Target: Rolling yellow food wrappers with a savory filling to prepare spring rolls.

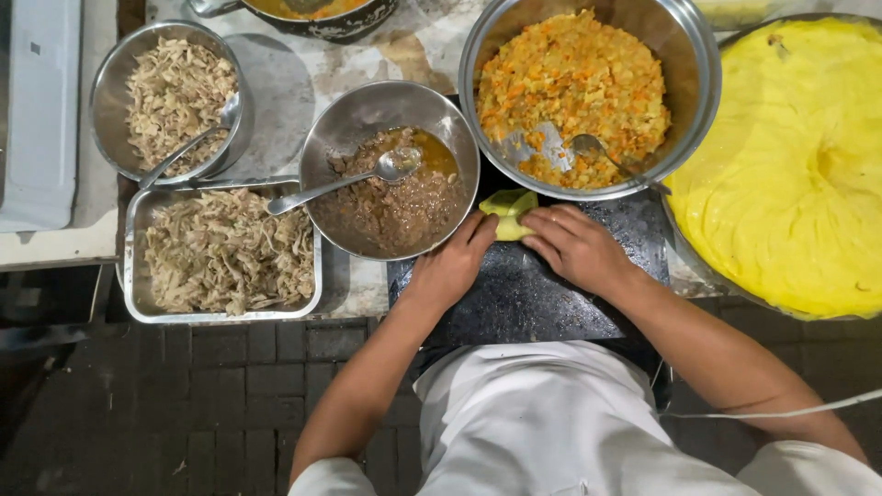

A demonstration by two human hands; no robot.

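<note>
- Left hand [450, 266]: resting on black board [514, 294], fingers curled against left side of the yellow-green dough piece [508, 211]. Thumb side hidden; fingers pressed on the piece.
- Right hand [577, 246]: on the board too, fingers bent over right side of the same piece, touching it. Both hands close in on it from opp. sides.
- Dough piece: small, folded, sits at the far edge of the board, betw. the two hands, just below the gap betw. the meat bowl and the veg bowl.
- Meat bowl [367, 110]: round steel, brown minced filling w/ oily liquid; spoon [390, 167] lying in it, handle out to the left.
- Veg bowl [684, 64]: large steel, orange-yellow diced mix; spoon [593, 147] stuck in near side.
- Yellow dough mass [790, 165]: big, smooth, in a wide pan at right, next to veg bowl.
- Square steel tray [133, 266]: shredded pale meat, left of meat bowl.
- Round steel bowl [110, 73]: more shredded meat w/ spoon, beyond the tray.
- Person wears white garment; brick floor below.
</note>
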